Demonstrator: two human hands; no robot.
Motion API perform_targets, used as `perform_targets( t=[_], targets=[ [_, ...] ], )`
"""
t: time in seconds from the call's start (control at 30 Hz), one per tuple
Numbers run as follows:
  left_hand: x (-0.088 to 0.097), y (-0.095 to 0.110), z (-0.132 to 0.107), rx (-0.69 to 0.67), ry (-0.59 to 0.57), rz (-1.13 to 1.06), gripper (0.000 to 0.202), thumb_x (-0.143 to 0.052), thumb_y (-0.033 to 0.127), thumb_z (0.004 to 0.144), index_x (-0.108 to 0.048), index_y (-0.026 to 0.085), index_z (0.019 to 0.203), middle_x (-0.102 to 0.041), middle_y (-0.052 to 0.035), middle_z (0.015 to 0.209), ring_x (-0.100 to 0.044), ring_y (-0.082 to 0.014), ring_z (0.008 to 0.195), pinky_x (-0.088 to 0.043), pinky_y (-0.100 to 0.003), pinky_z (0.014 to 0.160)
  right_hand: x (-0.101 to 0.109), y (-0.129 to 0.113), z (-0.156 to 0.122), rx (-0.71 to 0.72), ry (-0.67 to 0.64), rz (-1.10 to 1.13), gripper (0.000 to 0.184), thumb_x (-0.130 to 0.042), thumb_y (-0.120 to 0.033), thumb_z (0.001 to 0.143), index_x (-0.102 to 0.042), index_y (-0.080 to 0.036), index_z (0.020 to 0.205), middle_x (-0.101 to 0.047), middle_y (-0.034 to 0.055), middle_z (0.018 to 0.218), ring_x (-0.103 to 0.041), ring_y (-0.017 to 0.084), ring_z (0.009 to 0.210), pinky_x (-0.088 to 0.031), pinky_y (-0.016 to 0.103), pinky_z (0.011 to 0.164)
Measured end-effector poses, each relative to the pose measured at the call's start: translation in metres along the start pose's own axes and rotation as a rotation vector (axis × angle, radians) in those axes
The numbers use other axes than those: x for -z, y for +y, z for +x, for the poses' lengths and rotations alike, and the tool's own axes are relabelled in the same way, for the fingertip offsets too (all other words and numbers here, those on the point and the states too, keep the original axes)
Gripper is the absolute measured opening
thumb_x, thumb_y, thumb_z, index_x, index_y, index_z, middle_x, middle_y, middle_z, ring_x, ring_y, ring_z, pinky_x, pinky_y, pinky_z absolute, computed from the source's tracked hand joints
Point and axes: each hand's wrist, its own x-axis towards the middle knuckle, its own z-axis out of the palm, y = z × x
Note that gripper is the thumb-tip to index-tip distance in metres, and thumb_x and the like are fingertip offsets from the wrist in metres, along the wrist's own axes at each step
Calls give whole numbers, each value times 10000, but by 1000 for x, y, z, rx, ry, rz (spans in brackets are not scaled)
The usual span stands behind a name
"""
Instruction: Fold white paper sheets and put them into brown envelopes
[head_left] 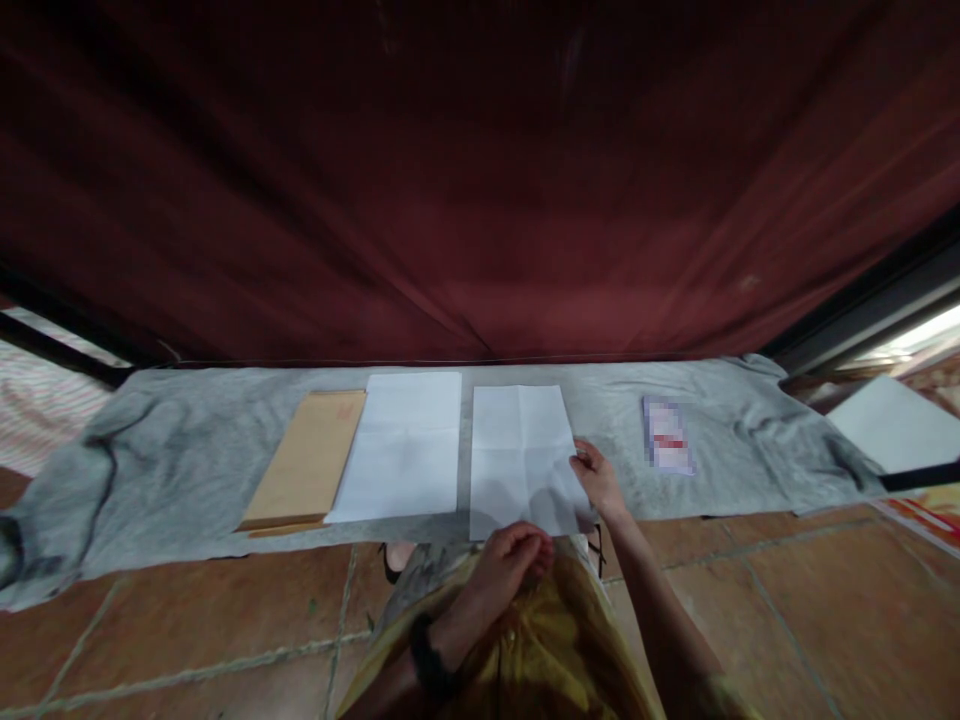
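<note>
A creased white sheet of paper [519,450] lies on a grey cloth [150,470] spread on the floor. My right hand [598,478] pinches the sheet's right edge. My left hand [514,558] is curled at the sheet's near edge and seems to grip it, though the fingertips are partly hidden. A black band sits on my left wrist. To the left lies a second white sheet [405,447], and beside that a stack of brown envelopes [309,458].
A small printed leaflet [667,436] lies on the cloth to the right. A dark red curtain [480,180] hangs behind. Terracotta floor tiles [187,620] run in front. A white board [892,422] lies at the far right. My yellow garment covers my lap.
</note>
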Motion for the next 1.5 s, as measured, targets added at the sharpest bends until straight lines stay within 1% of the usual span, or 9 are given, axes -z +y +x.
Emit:
perform_targets(
  t=[0.13, 0.23, 0.33, 0.4, 0.73, 0.9, 1.1, 1.27, 1.5],
  targets=[
    [27, 4, 28, -417, 226, 544, 295, -446, 285, 954, -666, 219, 1139, -712, -88, 1178, -653, -224, 1132, -495, -410, 1035, 0, 7, -5, -1, -10, -44, 388, -524, -377, 827, -667, -200, 1141, -646, -5, 672, -579, 181, 573, -489, 290, 554],
    [41, 6, 51, -587, 313, 869, 384, -400, 253, 992, -565, 192, 1333, -568, -118, 1445, -504, -232, 1365, -404, -456, 1162, -3, 9, -12, 81, 77, -194, 445, -490, -361, 887, -604, -154, 1264, -700, 80, 902, -657, 233, 782, -559, 379, 737],
    [43, 6, 75, -622, 349, 1132, 463, -390, 257, 1007, -459, 126, 1446, -461, -159, 1542, -373, -265, 1468, -357, -487, 1196, -9, 3, -16, 241, 139, -372, 446, -471, -322, 934, -573, -148, 1331, -654, 178, 1205, -611, 301, 1119, -510, 499, 975],
    [41, 5, 90, -642, 355, 1252, 492, -371, 237, 1008, -416, 108, 1480, -437, -167, 1560, -336, -271, 1489, -347, -497, 1199, -16, -4, -14, 332, 91, -432, 440, -439, -288, 962, -558, -167, 1368, -604, 179, 1335, -541, 301, 1262, -463, 514, 1060],
    [47, 4, 140, -642, 296, 1513, 495, -328, 268, 1025, -452, 128, 1483, -399, -99, 1597, -284, -267, 1512, -225, -522, 1242, -53, -21, 3, 419, -181, -732, 471, -349, -337, 1045, -498, -204, 1471, -460, 98, 1553, -373, 282, 1455, -315, 500, 1175],
    [65, 9, 137, -617, 310, 1543, 503, -369, 305, 1021, -434, 188, 1505, -400, -72, 1598, -301, -247, 1506, -220, -511, 1246, -39, -12, 5, 411, -164, -816, 476, -364, -343, 1047, -470, -211, 1492, -426, 104, 1575, -358, 299, 1462, -299, 520, 1178],
    [86, 11, 112, -540, 303, 1487, 503, -388, 236, 999, -445, 196, 1497, -402, -93, 1595, -319, -265, 1498, -265, -525, 1226, 1, 16, -12, 425, -91, -772, 485, -355, -254, 1022, -475, -138, 1478, -463, 172, 1533, -387, 315, 1442, -368, 544, 1144],
    [106, 9, 84, -494, 112, 1385, 718, -334, -59, 824, -456, 187, 1488, -400, -93, 1595, -319, -225, 1498, -288, -461, 1232, 39, 30, -32, 536, -253, -675, 552, -378, -145, 955, -438, -177, 1503, -479, 142, 1526, -420, 286, 1428, -388, 548, 1152],
    [131, 11, 59, -445, -118, 1347, 849, -368, -94, 724, -442, 243, 1499, -346, -36, 1626, -268, -186, 1516, -299, -410, 1237, 70, 23, -42, 596, -446, -603, 634, -534, -176, 905, -412, -254, 1523, -468, 105, 1544, -432, 268, 1429, -391, 531, 1162]
  ],
)
